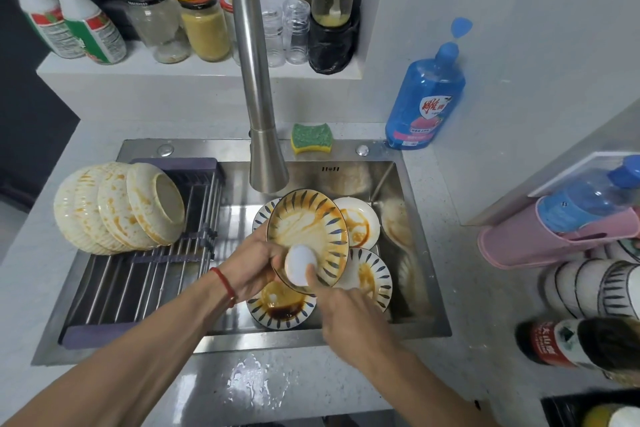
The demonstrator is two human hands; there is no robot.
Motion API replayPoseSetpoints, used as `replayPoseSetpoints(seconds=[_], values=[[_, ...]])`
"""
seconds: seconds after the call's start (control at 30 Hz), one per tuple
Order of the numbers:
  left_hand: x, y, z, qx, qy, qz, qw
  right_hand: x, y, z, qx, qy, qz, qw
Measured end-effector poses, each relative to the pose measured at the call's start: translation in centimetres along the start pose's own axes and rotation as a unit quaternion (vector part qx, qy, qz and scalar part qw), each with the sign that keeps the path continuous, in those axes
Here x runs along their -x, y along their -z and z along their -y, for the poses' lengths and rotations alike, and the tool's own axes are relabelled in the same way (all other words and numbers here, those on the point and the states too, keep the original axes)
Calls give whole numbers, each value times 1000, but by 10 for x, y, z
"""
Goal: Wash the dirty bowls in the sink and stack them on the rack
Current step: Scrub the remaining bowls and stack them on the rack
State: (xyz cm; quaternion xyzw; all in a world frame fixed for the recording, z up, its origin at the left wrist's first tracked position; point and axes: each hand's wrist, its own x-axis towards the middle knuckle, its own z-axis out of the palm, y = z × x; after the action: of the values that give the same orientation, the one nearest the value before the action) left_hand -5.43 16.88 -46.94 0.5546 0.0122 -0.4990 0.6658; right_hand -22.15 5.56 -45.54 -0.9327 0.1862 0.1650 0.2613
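Four sauce-stained cream ribbed bowls lie nested on the grey bar rack, at nine o'clock of the steel sink. Left hand grips the tilted blue-striped stained bowl above the basin. Right hand presses a white sponge to its six o'clock edge, fingers curled.

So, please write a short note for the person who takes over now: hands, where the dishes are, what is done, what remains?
Left hand grips the rim of a stained blue-patterned bowl, tilted over the sink.
Right hand holds a white scrubbing pad against the bowl's inside.
Four cream bowls, still sauce-stained, lie on the rack.
Several dirty dishes remain in the sink.
Done: nothing looks clean yet.
Left: scrub, rinse and stack everything.
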Motion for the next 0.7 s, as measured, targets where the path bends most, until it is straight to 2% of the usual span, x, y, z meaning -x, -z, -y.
replayPoseSetpoints(seconds=[0.13,0.23,0.37,0.47,0.63,0.7], values=[[1,0,-4,-30,-17,-5,999,-11,6,-15,39,-55,5,998],[0,-3,-6,-49,-29,-15,998,2,0,-1,3,-16,40,999],[2,-4,-2,-45,-23,-21,998,-10,8,-19,61,-46,21,997],[2,0,-1,-32,-19,-30,999,-2,6,-14,52,-3,44,998],[0,1,3,12,6,-9,1000,-45,32,-49,177,-17,-91,980],[1,2,2,44,24,-9,999,-53,37,-53,92,-20,-147,985]])
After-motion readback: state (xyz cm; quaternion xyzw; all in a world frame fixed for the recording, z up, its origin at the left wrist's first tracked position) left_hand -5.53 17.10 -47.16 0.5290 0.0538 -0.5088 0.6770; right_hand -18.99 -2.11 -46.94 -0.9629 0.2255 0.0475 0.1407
